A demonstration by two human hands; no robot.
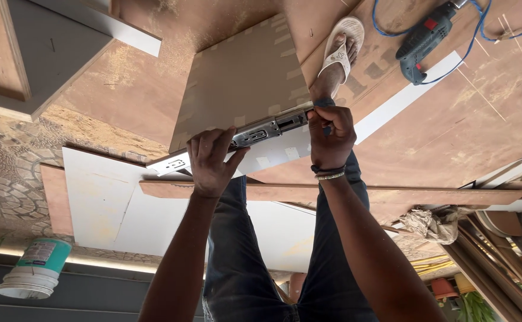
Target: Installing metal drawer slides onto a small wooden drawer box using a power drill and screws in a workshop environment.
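Plywood sheets (452, 131) are covering most of the floor below you, with a patch of patterned paving (4, 179) showing at one side, and the view is reading upside down because you are bending far over. You are standing a grey-brown board (243, 77) on edge over a white panel (106, 203) and pressing a metal drawer slide (255, 134) along its near edge. That board is looking stiff and fairly heavy, so it is best steadied by its edge; the slide is looking rigid, thin and slick, with sharp stamped edges, so you are wise to be taking it flat from the sides rather than by the ends. Your left hand (213, 161) is lying over the slide's lower stretch, fingers curled down onto it in a pressing hold. Your right hand (329, 134) is closing around the slide's upper end, gripping it against the board's corner. A power drill (425, 39) with a blue cable (482, 36) is lying well apart on the plywood, and a sandalled foot (340, 53) is resting just beyond the board. A paint bucket (34, 268) is sitting off at the side.
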